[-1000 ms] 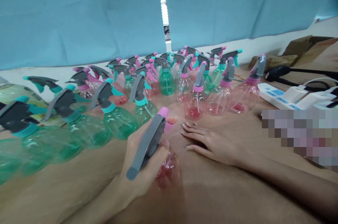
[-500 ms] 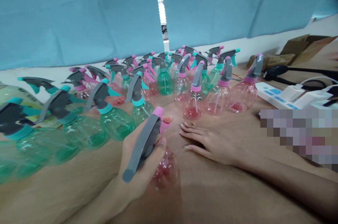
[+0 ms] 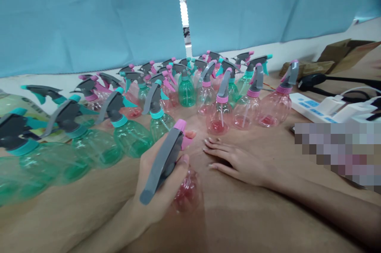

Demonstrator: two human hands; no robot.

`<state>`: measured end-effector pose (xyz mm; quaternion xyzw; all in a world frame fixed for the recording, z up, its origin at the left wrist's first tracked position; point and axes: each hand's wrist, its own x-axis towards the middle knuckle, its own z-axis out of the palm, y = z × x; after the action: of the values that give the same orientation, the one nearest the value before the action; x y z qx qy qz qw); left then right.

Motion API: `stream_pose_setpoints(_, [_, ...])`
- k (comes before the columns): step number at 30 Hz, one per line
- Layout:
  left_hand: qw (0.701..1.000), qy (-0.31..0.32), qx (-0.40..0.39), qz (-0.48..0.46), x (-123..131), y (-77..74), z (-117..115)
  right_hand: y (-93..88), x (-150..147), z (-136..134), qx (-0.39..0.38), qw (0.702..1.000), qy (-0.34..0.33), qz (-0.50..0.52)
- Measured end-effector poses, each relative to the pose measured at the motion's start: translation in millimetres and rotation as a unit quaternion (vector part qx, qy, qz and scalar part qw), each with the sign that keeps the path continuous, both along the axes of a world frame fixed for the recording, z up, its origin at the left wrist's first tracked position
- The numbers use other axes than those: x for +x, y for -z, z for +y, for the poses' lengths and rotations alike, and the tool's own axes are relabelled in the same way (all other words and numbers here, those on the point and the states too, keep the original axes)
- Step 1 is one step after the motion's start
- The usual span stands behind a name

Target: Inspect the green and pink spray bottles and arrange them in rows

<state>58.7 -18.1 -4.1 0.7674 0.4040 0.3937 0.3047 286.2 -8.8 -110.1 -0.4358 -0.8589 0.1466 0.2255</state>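
My left hand (image 3: 157,177) is wrapped round the neck of a pink spray bottle (image 3: 189,191), whose grey trigger head with a pink nozzle leans up and away from me. The bottle's clear pink body shows below my thumb, and its collar is hidden by my fingers. To the right, my right hand (image 3: 235,159) lies flat on the brown table (image 3: 238,221) with fingers stretched out, holding nothing. Just beyond its fingertips stands another pink spray bottle (image 3: 218,120) with some red at its base. Close to my left hand is a green spray bottle (image 3: 133,138).
Several green and pink spray bottles stand in rows at the left and back. A white power strip (image 3: 309,108) with plugs, a black strap-like object (image 3: 315,81) and a cardboard box (image 3: 342,56) are at the right. Blue cloth (image 3: 89,18) hangs behind.
Almost nothing differs. The view has shifted very slightly; my left hand keeps its hold on the pink spray bottle and my right hand stays flat on the table.
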Motion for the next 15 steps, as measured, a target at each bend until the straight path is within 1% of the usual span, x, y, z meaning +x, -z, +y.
stream_pose_setpoints(6, [1.0,0.01,0.007,0.019,-1.6,0.8,0.7,0.1,0.0,-0.4,0.001,1.0,0.001,0.0])
stream_pose_setpoints(10, [1.0,0.017,0.005,0.004,-2.0,1.7,0.9,-1.0,-0.4,-1.1,-0.002,1.0,0.003,0.006])
stream_pose_setpoints(15, [1.0,0.01,0.015,-0.014,-1.4,5.5,2.2,-2.4,-0.7,-1.4,-0.004,1.0,-0.001,0.003])
